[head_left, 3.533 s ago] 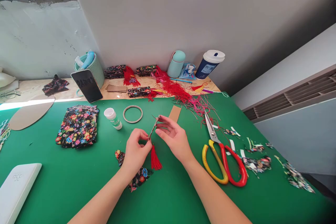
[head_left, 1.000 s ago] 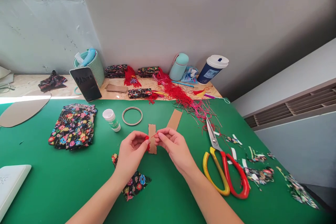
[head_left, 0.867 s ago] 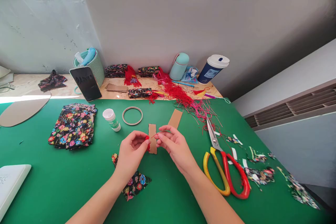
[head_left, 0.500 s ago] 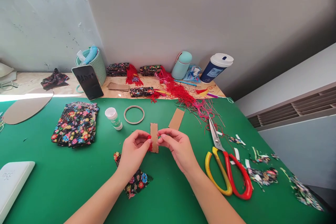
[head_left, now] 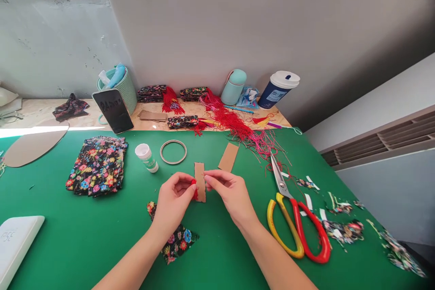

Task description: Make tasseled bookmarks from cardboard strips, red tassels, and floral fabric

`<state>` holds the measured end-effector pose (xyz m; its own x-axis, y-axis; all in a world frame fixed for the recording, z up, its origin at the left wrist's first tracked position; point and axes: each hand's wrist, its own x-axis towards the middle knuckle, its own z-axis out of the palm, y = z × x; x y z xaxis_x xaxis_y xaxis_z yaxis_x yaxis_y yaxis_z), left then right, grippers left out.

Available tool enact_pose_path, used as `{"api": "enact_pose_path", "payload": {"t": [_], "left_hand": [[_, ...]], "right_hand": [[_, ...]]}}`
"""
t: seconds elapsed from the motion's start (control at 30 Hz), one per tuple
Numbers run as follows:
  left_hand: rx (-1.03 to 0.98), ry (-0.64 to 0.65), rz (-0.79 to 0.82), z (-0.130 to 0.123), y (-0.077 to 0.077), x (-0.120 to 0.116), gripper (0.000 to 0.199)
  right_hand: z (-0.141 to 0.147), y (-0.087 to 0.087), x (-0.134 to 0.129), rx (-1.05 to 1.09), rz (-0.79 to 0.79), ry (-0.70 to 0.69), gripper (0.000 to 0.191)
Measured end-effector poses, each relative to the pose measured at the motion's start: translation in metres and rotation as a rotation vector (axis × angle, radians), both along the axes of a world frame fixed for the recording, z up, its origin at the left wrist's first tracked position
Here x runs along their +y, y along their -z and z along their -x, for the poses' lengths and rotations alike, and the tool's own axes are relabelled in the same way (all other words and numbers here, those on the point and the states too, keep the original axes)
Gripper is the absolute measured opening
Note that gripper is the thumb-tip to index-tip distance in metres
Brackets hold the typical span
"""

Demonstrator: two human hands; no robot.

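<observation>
Thumb and fingertips of my left hand (head_left: 177,197) pinch a small bunch of red cord (head_left: 195,189), mostly covered by the fingers. My right hand (head_left: 231,192) has its thumb and index finger pressed together just across from it; what lies between them is too small to name. Beneath and between the fingertips is a narrow cardboard strip (head_left: 200,186) on the green table mat. A cut piece of black floral fabric (head_left: 180,241) lies partly under my left wrist. Another cardboard strip (head_left: 229,157) rests beyond my right hand.
Large scissors (head_left: 288,208) with yellow and red handles lie at right, near fabric scraps (head_left: 345,231). Left of centre are a glue stick (head_left: 147,158), a ring (head_left: 173,152) and stacked floral fabric (head_left: 98,165). Red tassels (head_left: 234,122), a phone (head_left: 113,111) and a cup (head_left: 279,89) are behind.
The view has tilted slightly, so everything sits a little lower. My right fingers have drawn closer together beside the cardboard strip. My left hand keeps its pinch on the red cord.
</observation>
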<state>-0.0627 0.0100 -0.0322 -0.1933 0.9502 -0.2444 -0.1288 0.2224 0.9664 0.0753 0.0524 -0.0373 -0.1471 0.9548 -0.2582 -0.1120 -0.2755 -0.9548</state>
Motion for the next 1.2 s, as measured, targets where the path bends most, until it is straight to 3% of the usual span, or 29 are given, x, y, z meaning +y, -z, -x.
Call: {"api": "enact_pose_path", "payload": {"t": [0.1,0.3,0.53,1.2], "left_hand": [[-0.012,-0.012,0.010,0.000,0.000,0.001,0.018],[-0.073,-0.006,0.020,0.000,-0.001,0.002,0.018],[-0.123,0.019,0.016,-0.004,-0.002,-0.001,0.018],[-0.173,0.042,0.046,-0.004,0.000,-0.003,0.021]], "right_hand": [[0.001,0.004,0.001,-0.013,-0.025,-0.058,0.023],[0.004,0.008,-0.004,-0.027,-0.128,-0.007,0.029],[0.007,0.002,-0.009,0.071,-0.105,-0.044,0.026],[0.006,-0.001,-0.014,-0.044,-0.179,-0.094,0.019]]}}
